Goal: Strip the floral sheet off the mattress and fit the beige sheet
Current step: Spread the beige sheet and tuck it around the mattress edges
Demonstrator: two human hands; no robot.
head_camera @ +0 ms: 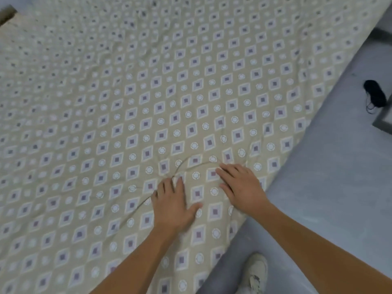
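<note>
- The beige sheet (148, 92), printed with rows of purple-centred diamonds and small white rings, lay spread across the bed and filled most of the view from the top left down to the bottom centre.
- Its right-hand edge ran on a slant from the top right down to the bottom centre, where it met the floor.
- Shallow creases fanned out across the cloth just ahead of the two hands; farther up, the sheet lay mostly smooth with only faint ripples.
- The left hand (172, 205) rested palm down on the sheet near that edge, fingers straight and spread, thumb out to the side, grasping nothing.
- The right hand (240, 186) lay flat just beside it, closer to the edge, fingers extended and together, pressing the cloth and likewise grasping nothing.
- Both bare forearms reached in from the bottom right corner.
- A pale shoe (255, 274) stood on the grey floor (318, 187) beside the bed, below the right forearm.
- A dark bundle of cord (374, 95) lay on the floor at the far right, next to a grey frame (381, 124) at the picture's edge.
- A brown corner showed at the top left, too blurred to identify.
</note>
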